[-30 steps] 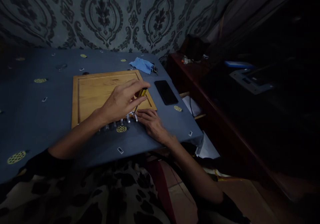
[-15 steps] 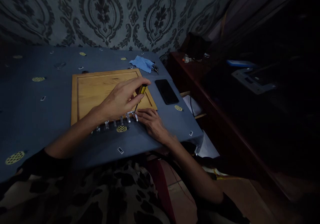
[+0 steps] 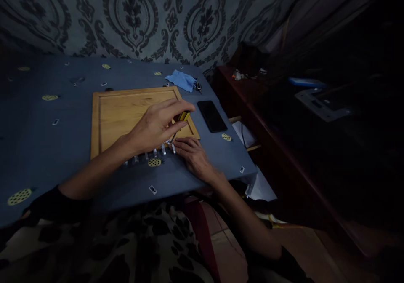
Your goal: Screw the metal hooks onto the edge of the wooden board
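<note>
In my left hand (image 3: 154,125) is a screwdriver (image 3: 184,116) with a yellow and black handle, gripped between thumb and fingers. Its shaft slants down to a metal hook rail (image 3: 163,149) on the near edge of a wooden board (image 3: 116,110) with a raised frame. Several silver hooks stick out from the rail toward me. My right hand (image 3: 192,154) is closed around the right end of the rail, fingers together at the board's near right corner. The screwdriver's tip meets the rail just beside these fingertips. My left hand and forearm hide part of the board and rail.
A black phone (image 3: 212,116) lies right of the board. Behind it are a blue cloth (image 3: 181,81) and a small dark object with a ring (image 3: 198,86). A blue patterned tablecloth (image 3: 69,148) covers the table. A dark red furniture edge (image 3: 252,102) runs along the right.
My left hand has turned slightly on the screwdriver, and the handle leans a little further right. The whole view has shifted slightly. My right hand keeps its place on the rail.
</note>
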`<state>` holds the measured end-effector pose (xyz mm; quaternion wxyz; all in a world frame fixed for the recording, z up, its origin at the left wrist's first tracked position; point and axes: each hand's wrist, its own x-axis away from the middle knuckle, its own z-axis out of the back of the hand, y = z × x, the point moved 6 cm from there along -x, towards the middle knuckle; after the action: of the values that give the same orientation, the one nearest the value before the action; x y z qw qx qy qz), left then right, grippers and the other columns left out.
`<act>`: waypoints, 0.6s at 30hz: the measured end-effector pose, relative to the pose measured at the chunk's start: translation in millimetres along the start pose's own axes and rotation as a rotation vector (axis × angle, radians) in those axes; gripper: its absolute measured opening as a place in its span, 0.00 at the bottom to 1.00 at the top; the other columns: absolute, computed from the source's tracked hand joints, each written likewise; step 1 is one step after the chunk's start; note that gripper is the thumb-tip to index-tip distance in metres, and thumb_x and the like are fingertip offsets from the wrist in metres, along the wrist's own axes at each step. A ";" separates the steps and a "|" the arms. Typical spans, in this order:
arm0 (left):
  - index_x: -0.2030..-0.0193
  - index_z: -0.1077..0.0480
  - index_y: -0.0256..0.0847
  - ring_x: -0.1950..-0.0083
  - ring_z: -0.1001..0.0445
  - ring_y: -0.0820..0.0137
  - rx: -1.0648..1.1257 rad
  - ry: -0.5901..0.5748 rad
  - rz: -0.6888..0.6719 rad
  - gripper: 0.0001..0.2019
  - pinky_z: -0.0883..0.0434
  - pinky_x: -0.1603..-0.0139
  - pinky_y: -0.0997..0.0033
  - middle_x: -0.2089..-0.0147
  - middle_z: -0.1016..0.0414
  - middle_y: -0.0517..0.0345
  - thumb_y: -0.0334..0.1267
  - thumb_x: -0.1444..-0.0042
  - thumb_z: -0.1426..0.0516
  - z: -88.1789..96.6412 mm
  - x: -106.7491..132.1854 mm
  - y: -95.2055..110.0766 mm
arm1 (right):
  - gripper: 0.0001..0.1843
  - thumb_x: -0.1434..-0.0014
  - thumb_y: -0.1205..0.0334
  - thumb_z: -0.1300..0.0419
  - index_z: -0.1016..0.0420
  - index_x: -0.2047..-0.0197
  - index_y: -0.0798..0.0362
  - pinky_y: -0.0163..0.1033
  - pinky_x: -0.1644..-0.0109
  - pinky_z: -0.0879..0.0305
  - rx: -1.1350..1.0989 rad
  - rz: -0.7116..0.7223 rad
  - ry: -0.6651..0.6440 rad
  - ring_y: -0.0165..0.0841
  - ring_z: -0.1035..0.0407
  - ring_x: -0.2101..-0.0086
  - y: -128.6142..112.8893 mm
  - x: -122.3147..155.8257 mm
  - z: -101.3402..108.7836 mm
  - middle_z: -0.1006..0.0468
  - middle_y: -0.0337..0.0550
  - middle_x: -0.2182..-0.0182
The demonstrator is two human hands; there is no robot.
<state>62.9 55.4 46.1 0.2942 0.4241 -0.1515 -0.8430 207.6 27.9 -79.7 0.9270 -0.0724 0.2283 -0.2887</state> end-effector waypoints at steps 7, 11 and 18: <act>0.45 0.26 0.40 0.53 0.21 0.67 -0.011 -0.017 0.027 0.13 0.22 0.54 0.67 0.48 0.20 0.50 0.31 0.34 0.44 4.9 -1.0 1.1 | 0.27 0.32 0.76 0.48 0.27 0.34 0.50 0.56 0.37 0.37 0.012 -0.005 -0.019 0.43 0.32 0.39 -0.1 0.8 -0.3 0.20 0.51 0.41; 0.46 0.26 0.38 0.53 0.21 0.66 -0.042 -0.005 0.022 0.12 0.22 0.55 0.68 0.50 0.21 0.50 0.32 0.34 0.45 9.0 -2.5 3.3 | 0.25 0.32 0.76 0.48 0.26 0.36 0.54 0.54 0.37 0.37 0.006 0.018 0.012 0.43 0.32 0.39 -1.8 1.0 1.6 0.20 0.52 0.42; 0.46 0.27 0.37 0.55 0.22 0.68 -0.083 0.040 -0.012 0.12 0.22 0.58 0.69 0.50 0.21 0.51 0.30 0.34 0.44 17.2 -3.9 6.7 | 0.26 0.32 0.75 0.47 0.28 0.34 0.50 0.54 0.36 0.37 0.002 -0.007 -0.016 0.43 0.33 0.38 -0.3 1.0 0.8 0.21 0.50 0.40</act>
<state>53.3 52.7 62.1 0.3095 0.4293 -0.1078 -0.8416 208.5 27.1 -79.3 0.9278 -0.0748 0.2203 -0.2918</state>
